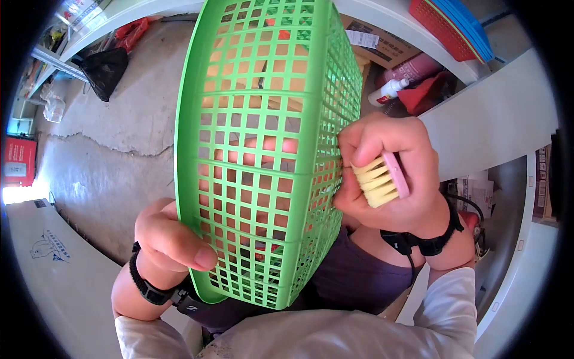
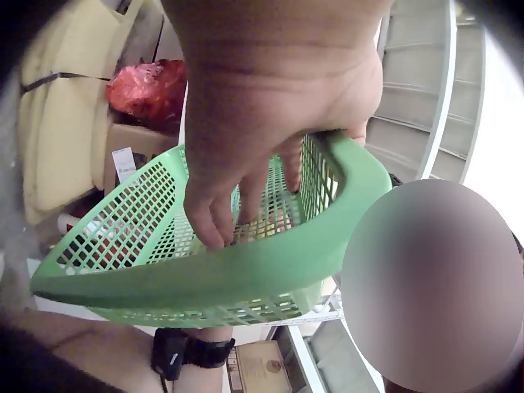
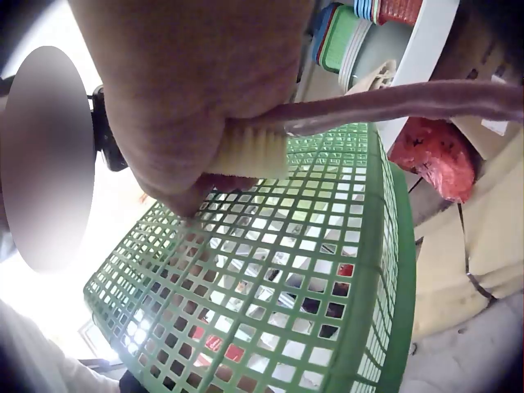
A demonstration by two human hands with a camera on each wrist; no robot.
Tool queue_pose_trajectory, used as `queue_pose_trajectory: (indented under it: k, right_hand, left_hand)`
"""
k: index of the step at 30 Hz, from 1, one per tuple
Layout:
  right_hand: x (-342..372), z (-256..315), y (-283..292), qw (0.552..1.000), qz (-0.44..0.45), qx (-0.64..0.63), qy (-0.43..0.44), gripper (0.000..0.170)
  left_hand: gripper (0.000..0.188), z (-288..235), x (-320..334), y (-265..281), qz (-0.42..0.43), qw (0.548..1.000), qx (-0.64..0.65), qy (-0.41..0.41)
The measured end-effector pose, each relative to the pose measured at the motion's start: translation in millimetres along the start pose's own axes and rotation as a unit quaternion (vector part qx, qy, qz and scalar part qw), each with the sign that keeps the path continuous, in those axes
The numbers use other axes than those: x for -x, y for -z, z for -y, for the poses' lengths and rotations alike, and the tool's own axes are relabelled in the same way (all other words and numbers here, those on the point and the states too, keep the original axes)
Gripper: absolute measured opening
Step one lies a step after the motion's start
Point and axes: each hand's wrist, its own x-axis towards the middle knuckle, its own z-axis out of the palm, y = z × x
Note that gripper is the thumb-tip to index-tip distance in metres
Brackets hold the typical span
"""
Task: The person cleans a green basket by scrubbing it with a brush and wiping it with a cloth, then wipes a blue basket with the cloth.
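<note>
A green plastic basket [image 1: 187, 119] with square holes stands tipped on its side in front of me in the head view. My left hand [image 1: 172, 238] grips its rim, thumb outside. The left wrist view shows that hand's fingers [image 2: 214, 214] reaching inside the basket. My right hand [image 1: 397, 140] holds a scrub brush [image 1: 396, 175] with a pink back and yellow bristles, its fist right at the basket's bottom. In the right wrist view the brush's long pink handle [image 3: 393, 105] sticks out to the right, and the bristles [image 3: 255, 153] overlap the basket's holed face.
Stacked red and blue baskets [image 1: 457, 30] sit on a white shelf at the upper right. Below them are a white bottle [image 1: 388, 91] and a cardboard box [image 1: 382, 45]. A black bag [image 1: 104, 72] hangs at the left over cracked concrete floor [image 1: 107, 119].
</note>
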Motion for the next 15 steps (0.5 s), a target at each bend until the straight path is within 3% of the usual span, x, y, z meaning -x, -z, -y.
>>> queue_pose_trajectory:
  k: [6,15]
  right_hand:
    - [2,2,2,1.000,0.003,-0.001,0.006,0.049]
    - [3,0,4,0.999,0.004,-0.050,-0.008,0.046]
  left_hand:
    - [0.074,1,-11,-3,0.034,0.999,0.037,-0.003]
    - [0.072,4,-7,-6,-0.015,0.998,0.055,-0.020]
